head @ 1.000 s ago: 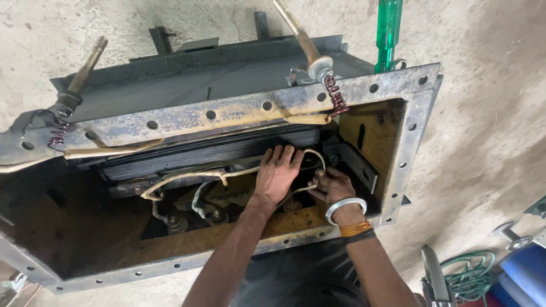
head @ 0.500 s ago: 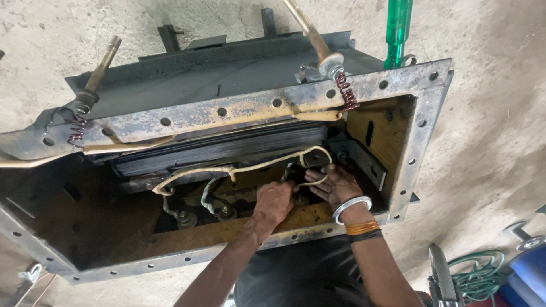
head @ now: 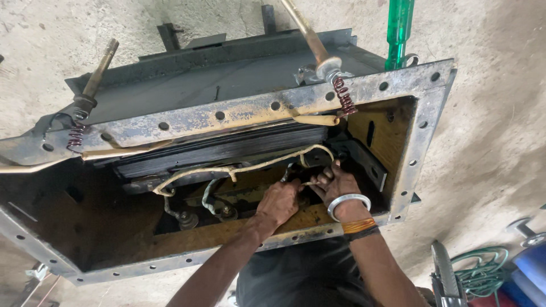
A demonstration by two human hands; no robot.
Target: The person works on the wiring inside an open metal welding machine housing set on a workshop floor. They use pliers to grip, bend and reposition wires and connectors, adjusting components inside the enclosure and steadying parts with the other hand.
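On the rough concrete floor, inside the rusty bolted steel casing at frame centre, the left hand, spread earlier, is now curled beside the right hand, both pinching the cream insulated wire.

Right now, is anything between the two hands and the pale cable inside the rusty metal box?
Nothing visible. Both the left hand and the right hand are already at the pale sleeved cable, inside the open rusty metal box, below the dark plate stack.

Metal tank: rusty grey flange, yellow-brown inside
Wire: cream
Springs: dark red coils
Screwdriver handle: translucent green
Bangle: silver
Wrist thread: orange
Hose: green
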